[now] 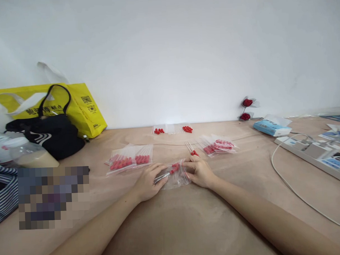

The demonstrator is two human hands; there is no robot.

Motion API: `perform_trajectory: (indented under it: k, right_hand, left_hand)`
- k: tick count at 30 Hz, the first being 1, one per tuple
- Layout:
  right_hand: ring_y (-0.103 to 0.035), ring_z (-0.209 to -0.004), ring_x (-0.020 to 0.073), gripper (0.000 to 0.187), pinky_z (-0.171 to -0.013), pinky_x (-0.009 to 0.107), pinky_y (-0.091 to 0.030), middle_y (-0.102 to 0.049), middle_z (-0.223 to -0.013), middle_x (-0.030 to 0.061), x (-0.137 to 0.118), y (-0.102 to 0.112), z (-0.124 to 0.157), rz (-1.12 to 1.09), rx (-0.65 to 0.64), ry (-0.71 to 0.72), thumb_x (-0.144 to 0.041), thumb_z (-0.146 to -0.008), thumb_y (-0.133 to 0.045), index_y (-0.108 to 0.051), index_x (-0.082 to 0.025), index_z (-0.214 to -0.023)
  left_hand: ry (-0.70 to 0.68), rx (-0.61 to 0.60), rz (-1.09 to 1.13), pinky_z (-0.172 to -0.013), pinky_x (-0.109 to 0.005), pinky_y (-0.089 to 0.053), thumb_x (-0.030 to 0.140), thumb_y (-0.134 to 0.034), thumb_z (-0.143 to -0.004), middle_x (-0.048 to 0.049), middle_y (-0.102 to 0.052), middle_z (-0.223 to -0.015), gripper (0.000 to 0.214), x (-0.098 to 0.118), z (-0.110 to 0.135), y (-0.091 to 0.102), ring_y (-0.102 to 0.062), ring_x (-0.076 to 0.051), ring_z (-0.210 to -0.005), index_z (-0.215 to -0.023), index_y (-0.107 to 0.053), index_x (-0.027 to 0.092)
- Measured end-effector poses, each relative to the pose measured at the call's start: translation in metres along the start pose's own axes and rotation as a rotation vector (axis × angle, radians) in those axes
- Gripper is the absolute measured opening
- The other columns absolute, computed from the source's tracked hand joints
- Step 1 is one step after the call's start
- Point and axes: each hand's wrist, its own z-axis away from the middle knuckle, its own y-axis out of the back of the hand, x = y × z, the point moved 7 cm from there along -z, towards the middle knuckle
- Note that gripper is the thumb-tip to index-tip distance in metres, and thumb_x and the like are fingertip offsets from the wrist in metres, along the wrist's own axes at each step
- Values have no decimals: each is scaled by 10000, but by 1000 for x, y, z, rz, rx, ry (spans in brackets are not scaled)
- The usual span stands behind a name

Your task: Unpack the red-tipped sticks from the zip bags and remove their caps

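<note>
My left hand (149, 182) is closed around a few thin shiny rods with red handles (172, 172); their shafts lie between thumb and fingers and the red ends point right, at the bag. A clear zip bag (177, 182) lies flat between my hands. My right hand (199, 171) pinches its right edge, by the red-striped zip. Just beyond the right knuckles are more red-handled rods (194, 153), shafts pointing away; whether that hand touches them I cannot tell. Filled bags of red-handled rods (126, 160) lie to the left, and another pile of filled bags (216, 145) to the right.
Against the wall lie loose red pieces (159, 131), (187, 129) on clear bags. At left stand a yellow bag (85, 104), a black bag (58, 135) and a bottle (34, 156). At right are a tissue pack (272, 127), a power strip (313, 152), its white cable (289, 201) and artificial roses (246, 109).
</note>
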Motion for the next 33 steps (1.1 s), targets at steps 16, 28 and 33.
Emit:
perform_trajectory:
  k: [16,28,33]
  right_hand:
    - [-490,-807,154,134,-739,270,-396,-538,-819,37,-5,-13,-11,-171,-73,-35,-258,-731,-607,-628,-192,-846]
    - [-478,-658,100,174,-613,207,-371,-560,-769,-6,-1,-14,-10,-350,-231,-31,-111,-705,-563,-575,-165,-870]
    - [-424,-550,80,158,-506,190,-324,-501,-618,-40,0,-11,-10,-324,-228,-141,-252,-671,-638,-543,-153,-748]
  left_hand:
    - [53,-91,39,-905,-362,-410,305,-491,-780,-82,-562,-1151,370,-5,-1,-6,-516,-210,-1051,-1125,-502,173]
    - [130,-223,-1,-1004,-380,-316,357,-415,-823,-97,-434,-1306,500,-8,2,-12,-396,-211,-1196,-1273,-360,148]
    - [110,-268,-25,-1026,-400,-280,355,-419,-822,-82,-402,-1335,493,-4,1,-12,-351,-208,-1231,-1273,-371,161]
